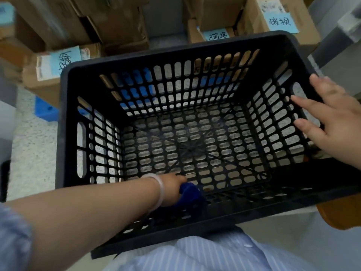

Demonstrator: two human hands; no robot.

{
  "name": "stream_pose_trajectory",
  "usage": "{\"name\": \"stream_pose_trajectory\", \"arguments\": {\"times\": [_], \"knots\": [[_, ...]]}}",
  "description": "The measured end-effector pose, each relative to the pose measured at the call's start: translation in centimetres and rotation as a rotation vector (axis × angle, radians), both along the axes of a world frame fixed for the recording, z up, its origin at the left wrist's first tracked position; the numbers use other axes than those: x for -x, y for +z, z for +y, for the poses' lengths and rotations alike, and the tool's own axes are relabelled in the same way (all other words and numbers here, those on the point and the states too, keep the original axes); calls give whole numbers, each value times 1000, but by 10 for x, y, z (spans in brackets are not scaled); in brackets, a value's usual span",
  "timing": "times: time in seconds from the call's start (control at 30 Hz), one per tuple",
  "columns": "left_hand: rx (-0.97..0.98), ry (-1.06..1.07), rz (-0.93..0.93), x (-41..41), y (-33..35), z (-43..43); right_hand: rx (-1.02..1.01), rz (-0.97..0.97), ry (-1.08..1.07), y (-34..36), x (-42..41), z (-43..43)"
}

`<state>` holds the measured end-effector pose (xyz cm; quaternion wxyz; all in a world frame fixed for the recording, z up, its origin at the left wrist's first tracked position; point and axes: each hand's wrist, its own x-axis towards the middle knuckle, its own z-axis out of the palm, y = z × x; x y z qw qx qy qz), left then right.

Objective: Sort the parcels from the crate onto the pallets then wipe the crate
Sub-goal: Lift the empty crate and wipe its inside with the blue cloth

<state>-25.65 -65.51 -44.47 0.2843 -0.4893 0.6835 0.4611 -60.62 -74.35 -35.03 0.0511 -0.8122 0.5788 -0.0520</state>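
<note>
The crate [66, 118] is black, a grid of rounded slots. The cloth [190, 193] is dark blue, the bangle [160, 190] milky white. The shirt [205, 255] is pale blue with thin white stripes. Brown boxes [117, 22] carry light blue labels [281, 21] with black handwriting. The floor [33, 143] is speckled grey, the pallet [46, 109] blue.

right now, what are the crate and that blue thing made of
The crate looks like black moulded plastic, matt: rigid slotted lattice walls. The blue cloth in the left hand seems soft fabric, fuzzy and bunched; weave too blurred to tell.
</note>
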Motion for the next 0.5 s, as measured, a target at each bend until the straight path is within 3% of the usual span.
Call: {"name": "stream_pose_trajectory", "arguments": {"times": [0.17,0.5], "knots": [[-57,-109,-19,-8,55,-7,17,29,-21,-4,4,0],[-62,-21,119,-60,152,17,94,16,25,-33,25,-18]]}}
